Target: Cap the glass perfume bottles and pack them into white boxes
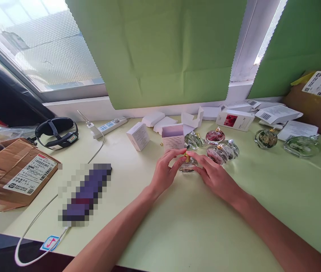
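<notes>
A small round glass bottle (pixel 188 167) with a gold neck stands on the table between my hands. My left hand (pixel 164 169) is closed, its thumb and fingertips at the bottle's gold neck. From the other side my right hand (pixel 213 174) grips the same bottle, fingertips at its top and thumb near its side. The fingers partly cover the neck and cap. Just behind stands an open pinkish box (pixel 173 136). Clear glass bottles (pixel 193 139) lie beside that box. To the right are a bottle with red contents (pixel 215 136) and a similar round bottle (pixel 217 154).
A closed white box (pixel 138 136) stands left. Flattened cartons (pixel 164 124) and a white box with a red picture (pixel 234 120) line the back. Two more bottles (pixel 265 138) sit right. A cardboard box (pixel 18 173), pixelated phone (pixel 88 194), cable, headset (pixel 56 133) and power strip (pixel 110 126) occupy the left.
</notes>
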`<state>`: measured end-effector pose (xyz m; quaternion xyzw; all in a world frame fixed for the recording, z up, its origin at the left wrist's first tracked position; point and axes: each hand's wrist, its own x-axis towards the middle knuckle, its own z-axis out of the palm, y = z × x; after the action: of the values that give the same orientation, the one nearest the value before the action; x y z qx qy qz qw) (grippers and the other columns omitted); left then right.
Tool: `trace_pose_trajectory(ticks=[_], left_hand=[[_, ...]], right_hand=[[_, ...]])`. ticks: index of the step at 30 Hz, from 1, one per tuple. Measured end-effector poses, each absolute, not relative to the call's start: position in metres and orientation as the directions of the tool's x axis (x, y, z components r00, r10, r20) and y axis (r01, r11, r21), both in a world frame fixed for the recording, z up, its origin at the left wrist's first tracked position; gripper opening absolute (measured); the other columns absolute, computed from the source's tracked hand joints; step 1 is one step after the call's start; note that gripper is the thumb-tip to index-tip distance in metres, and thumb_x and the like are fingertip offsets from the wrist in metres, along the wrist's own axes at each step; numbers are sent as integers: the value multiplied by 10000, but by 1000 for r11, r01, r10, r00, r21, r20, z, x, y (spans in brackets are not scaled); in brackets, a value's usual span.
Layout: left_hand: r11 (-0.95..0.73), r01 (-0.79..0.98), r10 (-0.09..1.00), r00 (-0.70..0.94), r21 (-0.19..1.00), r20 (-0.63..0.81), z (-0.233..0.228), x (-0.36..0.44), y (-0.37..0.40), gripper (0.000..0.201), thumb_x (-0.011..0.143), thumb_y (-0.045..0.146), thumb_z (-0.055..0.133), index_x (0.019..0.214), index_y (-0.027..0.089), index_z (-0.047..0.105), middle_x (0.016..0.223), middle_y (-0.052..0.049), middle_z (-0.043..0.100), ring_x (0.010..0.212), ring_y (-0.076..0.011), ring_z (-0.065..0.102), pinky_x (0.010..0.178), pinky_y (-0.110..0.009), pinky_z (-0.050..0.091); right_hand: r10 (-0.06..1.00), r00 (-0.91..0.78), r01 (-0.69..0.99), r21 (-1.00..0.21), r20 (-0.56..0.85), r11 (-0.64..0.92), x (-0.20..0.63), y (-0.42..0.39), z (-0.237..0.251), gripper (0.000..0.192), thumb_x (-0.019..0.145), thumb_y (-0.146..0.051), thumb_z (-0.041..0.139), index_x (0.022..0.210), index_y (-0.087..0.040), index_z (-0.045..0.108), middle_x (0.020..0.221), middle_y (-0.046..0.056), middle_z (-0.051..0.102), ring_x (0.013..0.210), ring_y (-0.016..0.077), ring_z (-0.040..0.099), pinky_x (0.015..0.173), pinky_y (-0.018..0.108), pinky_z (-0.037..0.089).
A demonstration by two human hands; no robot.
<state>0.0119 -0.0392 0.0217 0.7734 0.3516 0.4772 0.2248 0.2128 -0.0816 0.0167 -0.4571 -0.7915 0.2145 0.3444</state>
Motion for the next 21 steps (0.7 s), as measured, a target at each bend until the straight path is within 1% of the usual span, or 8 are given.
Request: trace_pose_trajectory(ticks=[4,7,10,12,14,16,18,21], left_hand=[[-717,308,697,352,626,625,20,11,-37,243,965,265,585,1195,236,659,1076,-67,715,1005,-179,656,876,-344,546],[-748,364,662,336,555,670,21,7,-33,269,969,254,575,1230,254,638,1157,-82,656,1089,-187,622,932,-366,529],[-672,515,687,166,532,707,23,-4,-24,360,941,288,617,1298,261,584,1269,-115,525,1213,-220,537,989,-407,507],[-608,581,709,91,541,699,24,-13,-15,440,924,322,639,1346,268,529,1378,-137,427,1326,-257,444,1037,-451,479],[-603,584,740,153,544,655,24,-22,-7,465,941,336,610,1384,291,476,1488,-138,342,1411,-270,364,1075,-476,453],[-614,563,762,242,553,601,22,-28,-1,479,968,338,562,1424,319,415,1558,-126,292,1451,-267,328,1090,-487,443],[-619,544,771,284,566,569,19,-31,2,474,987,336,525,1438,323,380,1564,-122,321,1456,-262,337,1094,-489,442],[-624,528,768,277,576,578,14,-31,3,402,999,335,501,1388,289,412,1439,-126,477,1337,-241,486,1061,-470,472]], right_hand=[[856,-353,547,-659,377,516,213,-80,16,524,1032,-285,407,1526,-426,307,1350,41,612,1194,225,627,939,397,551],[850,-356,547,-651,388,527,213,-80,16,504,1034,-297,406,1517,-416,323,1369,42,600,1175,220,627,931,389,547],[865,-350,581,-641,361,502,214,-82,19,493,1034,-310,403,1510,-417,329,1329,41,616,941,195,679,839,376,569],[882,-342,618,-629,324,471,215,-84,22,513,1030,-342,412,1523,-426,301,1274,43,638,742,167,656,755,374,576],[899,-328,652,-619,290,438,214,-85,23,582,1013,-402,447,1553,-436,232,1240,48,648,625,151,611,698,381,576],[910,-310,661,-625,276,415,213,-85,21,669,993,-442,483,1576,-437,154,1241,55,649,639,160,620,711,399,577],[917,-281,639,-658,283,399,211,-84,17,699,987,-441,495,1585,-415,133,1200,62,666,696,178,646,755,416,574],[937,-233,568,-745,262,349,209,-82,11,674,980,-425,514,1574,-378,200,1125,69,671,717,175,651,759,407,575]])
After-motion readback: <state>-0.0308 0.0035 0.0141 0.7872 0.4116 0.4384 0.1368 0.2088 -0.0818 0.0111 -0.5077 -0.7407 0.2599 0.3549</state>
